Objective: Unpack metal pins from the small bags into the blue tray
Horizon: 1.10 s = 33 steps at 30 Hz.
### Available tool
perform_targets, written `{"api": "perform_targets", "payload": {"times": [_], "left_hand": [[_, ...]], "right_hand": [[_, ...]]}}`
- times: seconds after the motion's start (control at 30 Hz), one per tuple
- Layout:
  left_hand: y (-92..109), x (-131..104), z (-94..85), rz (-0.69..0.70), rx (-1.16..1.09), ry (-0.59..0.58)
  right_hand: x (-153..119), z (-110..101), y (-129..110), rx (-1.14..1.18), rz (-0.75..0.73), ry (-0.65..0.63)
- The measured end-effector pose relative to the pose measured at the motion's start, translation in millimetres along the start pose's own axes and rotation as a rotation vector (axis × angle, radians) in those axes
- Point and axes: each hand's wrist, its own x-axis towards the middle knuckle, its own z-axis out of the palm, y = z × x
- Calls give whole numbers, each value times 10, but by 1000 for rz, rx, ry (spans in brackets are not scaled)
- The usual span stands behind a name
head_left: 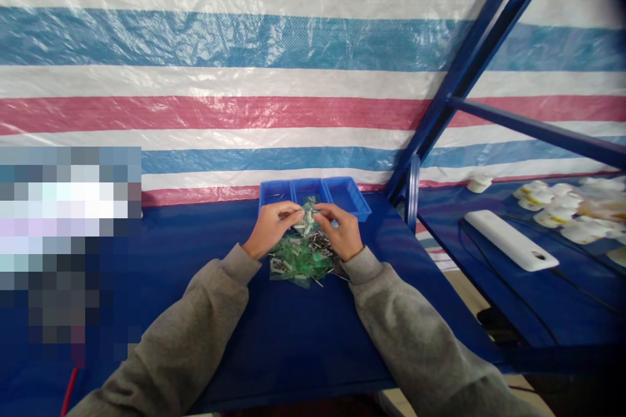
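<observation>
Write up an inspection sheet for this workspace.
Surface: blue tabletop, glossy in places.
Job's things: clear plastic packet in hand; green-tinted packets and slim metal pins heaped below; blue three-compartment tray behind.
Clutter: white oblong casing and white rounded pieces on the right-hand table.
Hands: left hand and right hand pinch the packet.
Cables: black cable on the right-hand table; red strand, lower left, unclear.
Surroundings: striped tarpaulin, blue metal frame.

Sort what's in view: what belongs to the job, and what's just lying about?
Likely in the job:
small clear bag, between left hand and right hand
pile of green-tinted bags
loose metal pieces
blue divided tray

Apparently just lying about:
long white case
white round pieces
</observation>
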Motion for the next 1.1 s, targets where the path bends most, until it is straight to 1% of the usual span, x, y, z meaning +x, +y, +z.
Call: {"api": "perform_targets", "payload": {"times": [0.07, 0.13, 0.2, 0.3, 0.47, 0.57, 0.67, 0.7, 0.77, 0.83, 0.9, 1.0, 1.07, 1.1], "left_hand": [[-40, 4, -5, -50, -93, 64], [-52, 3, -12, -77, -166, 130], [-41, -1, -14, -98, -226, 161], [-10, -11, -12, -130, -280, 171], [7, -18, -7, -152, -339, 202], [-18, -24, 8, -157, -353, 165], [-51, -50, 17, -155, -292, 134], [-58, -62, 13, -149, -255, 146], [-60, -84, -2, -125, -180, 206], [-42, -97, -22, -78, -132, 265], [-15, -99, -30, -21, -116, 278], [10, -92, -5, 15, -86, 181], [4, -88, 24, 0, -15, 113], [-3, -86, 35, -4, 33, 95]], "right_hand": [[0, -6, -10, 39, 3, 20], [2, -20, -20, 38, -62, 24], [2, -32, -27, -13, -156, 4], [-7, -30, -25, -80, -247, -29], [-24, -1, -34, -92, -276, -70], [-30, 9, -51, -98, -273, -42], [-36, 6, -53, -87, -261, 3], [-38, 4, -50, -80, -246, 12], [-41, 2, -41, -62, -179, 30], [-41, 8, -33, -27, -69, 53], [-39, 26, -27, 58, 55, 71], [-39, 64, -22, 267, 203, 63], [-44, 82, -21, 364, 254, 57], [-46, 85, -22, 373, 257, 52]]}}
